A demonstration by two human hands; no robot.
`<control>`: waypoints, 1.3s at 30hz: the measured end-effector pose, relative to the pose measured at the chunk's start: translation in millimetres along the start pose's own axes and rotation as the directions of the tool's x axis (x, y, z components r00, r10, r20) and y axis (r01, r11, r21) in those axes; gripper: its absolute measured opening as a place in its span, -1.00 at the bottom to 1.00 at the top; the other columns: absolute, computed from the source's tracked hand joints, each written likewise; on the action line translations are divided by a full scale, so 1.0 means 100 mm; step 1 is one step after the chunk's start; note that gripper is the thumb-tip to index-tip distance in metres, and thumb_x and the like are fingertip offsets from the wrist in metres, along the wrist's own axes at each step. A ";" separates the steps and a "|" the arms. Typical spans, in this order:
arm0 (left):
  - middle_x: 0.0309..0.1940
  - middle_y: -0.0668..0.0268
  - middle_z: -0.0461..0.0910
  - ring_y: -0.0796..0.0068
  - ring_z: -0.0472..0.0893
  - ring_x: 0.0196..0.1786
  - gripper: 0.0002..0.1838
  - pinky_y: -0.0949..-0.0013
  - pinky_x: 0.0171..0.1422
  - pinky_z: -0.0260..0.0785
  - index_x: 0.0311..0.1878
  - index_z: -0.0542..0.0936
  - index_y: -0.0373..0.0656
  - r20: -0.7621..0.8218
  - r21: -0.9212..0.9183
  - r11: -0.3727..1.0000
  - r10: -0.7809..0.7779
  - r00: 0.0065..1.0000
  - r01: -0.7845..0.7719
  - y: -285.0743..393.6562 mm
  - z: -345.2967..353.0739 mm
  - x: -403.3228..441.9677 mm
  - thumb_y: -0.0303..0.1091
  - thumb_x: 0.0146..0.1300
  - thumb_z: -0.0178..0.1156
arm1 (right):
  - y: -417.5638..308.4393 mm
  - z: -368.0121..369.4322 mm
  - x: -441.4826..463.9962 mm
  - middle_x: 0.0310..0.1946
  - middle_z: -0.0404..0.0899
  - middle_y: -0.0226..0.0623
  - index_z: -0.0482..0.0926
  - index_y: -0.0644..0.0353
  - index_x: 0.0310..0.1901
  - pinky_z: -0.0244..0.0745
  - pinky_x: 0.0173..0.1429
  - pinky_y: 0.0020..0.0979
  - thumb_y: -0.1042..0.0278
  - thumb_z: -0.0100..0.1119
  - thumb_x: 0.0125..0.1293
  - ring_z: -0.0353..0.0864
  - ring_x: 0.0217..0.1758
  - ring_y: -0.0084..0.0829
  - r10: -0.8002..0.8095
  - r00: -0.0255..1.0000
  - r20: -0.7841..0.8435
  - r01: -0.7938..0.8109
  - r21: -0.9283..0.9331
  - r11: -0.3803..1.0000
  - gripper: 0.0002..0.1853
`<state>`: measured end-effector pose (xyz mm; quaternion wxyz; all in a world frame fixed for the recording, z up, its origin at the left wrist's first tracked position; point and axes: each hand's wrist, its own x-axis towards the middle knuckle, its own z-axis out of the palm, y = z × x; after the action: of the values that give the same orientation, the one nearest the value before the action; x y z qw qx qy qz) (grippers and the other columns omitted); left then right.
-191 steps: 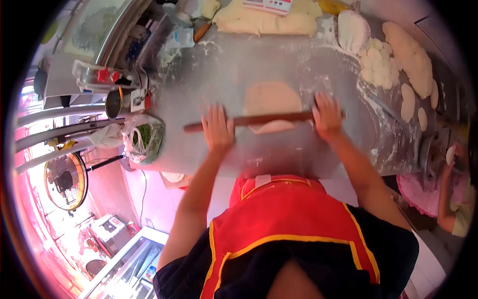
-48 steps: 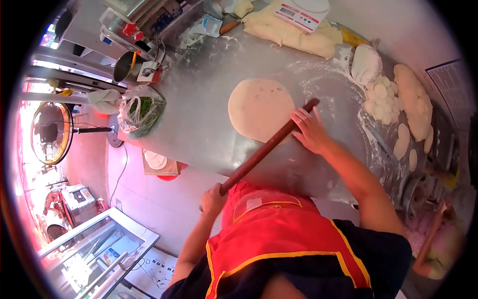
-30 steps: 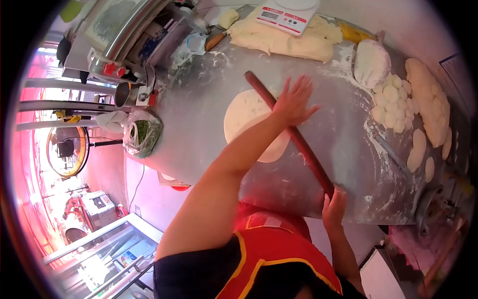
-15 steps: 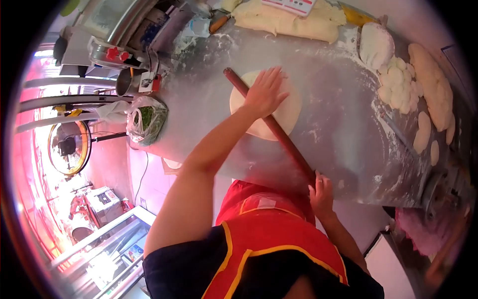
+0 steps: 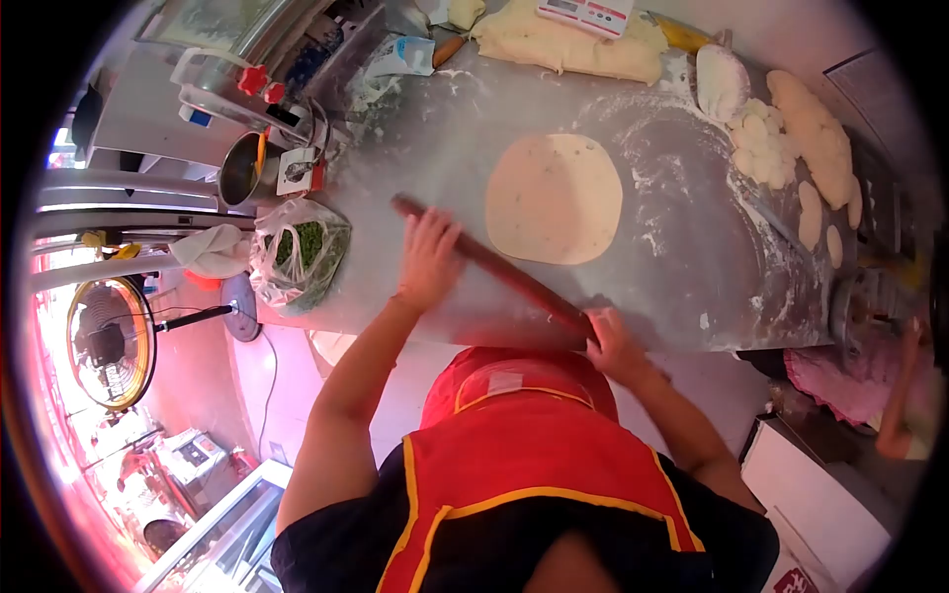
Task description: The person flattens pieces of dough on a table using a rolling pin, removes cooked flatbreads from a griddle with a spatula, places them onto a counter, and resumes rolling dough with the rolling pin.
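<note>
A round, flat sheet of dough lies on the metal work table, uncovered. Nearer my body, a dark reddish rolling pin slants across the table, apart from the dough. My left hand is on the pin near its far left end, fingers curled over it and slightly blurred. At the near right end, my right hand is closed around the pin beside the table edge.
A bag of chopped greens stands at the left edge. Large dough with a scale lies at the back. Dough balls and a long dough piece are at right. Another person's arm shows at far right.
The rolling pin has come off the dough toward my body, with both hands on it. My left hand has moved from over the dough back to the pin's far end.
</note>
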<state>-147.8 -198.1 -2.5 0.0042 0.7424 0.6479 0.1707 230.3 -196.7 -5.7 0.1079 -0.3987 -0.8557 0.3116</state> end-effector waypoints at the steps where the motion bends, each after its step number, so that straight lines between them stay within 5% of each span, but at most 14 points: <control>1: 0.17 0.10 0.45 0.08 0.36 0.32 -0.45 -0.06 0.48 0.05 0.17 0.45 -0.15 0.046 0.002 0.999 -0.041 0.998 0.041 -0.11 -0.06 -0.09 -0.28 0.07 0.29 | -0.03 -0.22 0.20 0.06 0.46 -0.06 0.43 0.18 0.23 0.39 0.23 -0.08 0.46 0.20 0.16 0.46 0.12 -0.03 -0.110 0.994 0.030 0.112 -0.077 0.991 -0.46; 4: -0.18 0.22 0.54 0.12 0.51 0.00 -0.61 -0.02 0.30 0.23 -0.11 0.53 -0.13 0.111 -0.008 0.977 -0.213 0.971 0.215 -0.15 -0.22 -0.54 -0.33 -0.06 0.35 | -0.03 -0.58 0.87 0.05 0.48 -0.18 0.46 0.15 0.23 0.32 0.31 -0.06 0.37 0.21 0.19 0.45 0.14 -0.11 -0.198 0.972 0.126 0.226 -0.283 0.932 -0.48; 5: -0.28 0.25 0.53 0.11 0.52 -0.12 -0.65 -0.01 0.19 0.28 -0.17 0.53 -0.11 0.081 -0.029 0.952 -0.301 0.950 0.304 -0.05 -0.28 -0.76 -0.34 -0.08 0.36 | 0.00 -0.57 1.08 0.08 0.48 -0.18 0.45 0.15 0.25 0.27 0.34 -0.02 0.35 0.21 0.20 0.43 0.18 -0.12 -0.251 0.967 0.047 0.252 -0.328 0.911 -0.47; 7: -0.21 0.21 0.53 0.10 0.50 -0.09 -0.58 0.04 0.11 0.32 -0.11 0.53 -0.14 0.066 -0.061 0.883 -0.461 0.885 0.465 0.24 -0.33 -1.00 -0.32 -0.09 0.40 | 0.05 -0.45 1.45 0.14 0.47 -0.18 0.42 0.16 0.28 0.18 0.41 0.04 0.31 0.22 0.22 0.40 0.25 -0.13 -0.366 0.927 -0.087 0.299 -0.417 0.858 -0.44; 10: -0.06 0.20 0.49 0.08 0.48 -0.01 -0.47 0.15 0.09 0.37 0.07 0.58 -0.12 -0.031 -0.107 0.854 -0.515 0.857 0.509 0.43 -0.33 -1.06 -0.36 -0.05 0.44 | 0.02 -0.05 1.95 0.26 0.41 -0.15 0.36 0.17 0.33 0.04 0.47 0.17 0.20 0.17 0.29 0.33 0.37 -0.14 -0.368 0.897 -0.246 0.273 -0.347 0.897 -0.41; 13: -0.01 0.21 0.48 0.10 0.46 0.02 -0.45 0.15 0.12 0.34 0.16 0.58 -0.07 -0.020 -0.107 0.799 -0.596 0.802 0.591 0.17 -0.28 -1.08 -0.37 0.01 0.42 | -0.06 0.14 2.92 0.35 0.33 -0.12 0.29 0.18 0.37 -0.01 0.48 0.20 0.04 0.06 0.38 0.28 0.43 -0.16 -0.371 0.912 -0.174 0.242 -0.501 0.831 -0.39; 18: -0.04 0.22 0.48 0.14 0.46 0.00 -0.43 0.12 0.13 0.32 0.25 0.57 0.02 -0.067 -0.086 0.791 -0.611 0.788 0.606 -0.25 -0.39 -0.95 -0.38 0.09 0.36 | -0.29 0.22 3.94 0.44 0.21 -0.15 0.26 0.16 0.39 0.03 0.50 0.10 0.01 -0.01 0.45 0.15 0.50 -0.15 -0.455 0.858 -0.239 0.346 -0.387 0.855 -0.41; 25: -0.10 0.31 0.50 0.19 0.50 -0.07 -0.35 0.17 0.04 0.39 0.26 0.56 0.12 0.086 -0.101 0.817 -0.561 0.823 0.568 0.49 -0.32 -1.29 -0.42 0.01 0.40 | 0.20 -0.27 1.93 0.36 0.32 -0.10 0.31 0.25 0.33 0.00 0.52 0.04 0.18 0.10 0.37 0.24 0.46 -0.09 -0.330 0.943 -0.049 0.289 -0.376 0.880 -0.44; 28: -0.09 0.30 0.49 0.19 0.49 -0.06 -0.34 0.16 0.04 0.39 0.28 0.56 0.12 0.074 -0.150 0.811 -0.561 0.824 0.565 0.60 -0.29 -1.33 -0.44 0.02 0.40 | 0.41 -0.28 2.13 0.34 0.34 -0.11 0.33 0.24 0.32 -0.01 0.53 0.07 0.19 0.10 0.38 0.26 0.43 -0.09 -0.466 0.884 -0.034 0.397 -0.471 0.788 -0.46; 31: -0.09 0.29 0.49 0.20 0.48 -0.07 -0.37 0.16 0.03 0.38 0.27 0.57 0.11 0.069 -0.176 0.812 -0.554 0.830 0.557 0.59 -0.27 -1.33 -0.43 0.05 0.39 | 0.10 -0.27 2.71 0.35 0.32 -0.15 0.33 0.21 0.33 -0.03 0.52 0.15 0.17 0.10 0.39 0.28 0.43 -0.13 -0.440 0.888 -0.132 0.372 -0.355 0.858 -0.46; 35: -0.15 0.33 0.53 0.24 0.53 -0.16 -0.36 0.20 -0.10 0.42 0.26 0.57 0.13 0.042 -0.119 0.833 -0.540 0.841 0.541 0.97 -0.19 -1.37 -0.37 0.02 0.42 | 0.47 -0.27 1.89 0.41 0.27 -0.18 0.29 0.16 0.39 -0.03 0.52 0.16 0.19 0.13 0.37 0.24 0.47 -0.15 -0.424 0.902 -0.079 0.361 -0.402 0.842 -0.41; 38: -0.22 0.28 0.60 0.18 0.61 -0.17 -0.53 0.14 -0.15 0.46 0.13 0.55 0.08 0.257 -0.145 0.748 -0.604 0.755 0.648 1.29 0.00 -1.62 -0.30 0.10 0.35 | 0.49 -0.61 1.13 0.44 0.23 -0.11 0.26 0.17 0.42 0.01 0.54 0.06 0.31 0.18 0.33 0.20 0.50 -0.12 -0.266 0.964 0.022 0.257 -0.345 0.903 -0.36; 39: -0.24 0.26 0.62 0.17 0.63 -0.16 -0.62 0.12 -0.16 0.46 0.04 0.56 0.04 0.323 -0.179 0.696 -0.626 0.709 0.696 1.35 0.02 -1.66 -0.30 0.11 0.34 | 0.61 -0.64 1.05 0.41 0.27 -0.07 0.28 0.19 0.40 0.07 0.52 0.00 0.33 0.17 0.33 0.25 0.47 -0.12 -0.206 0.974 -0.097 0.177 -0.245 0.953 -0.39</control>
<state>-35.0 -379.2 -14.8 0.2508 0.4630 0.8350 0.1598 226.0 -59.4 -0.2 0.1416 -0.3417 -0.9131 0.1716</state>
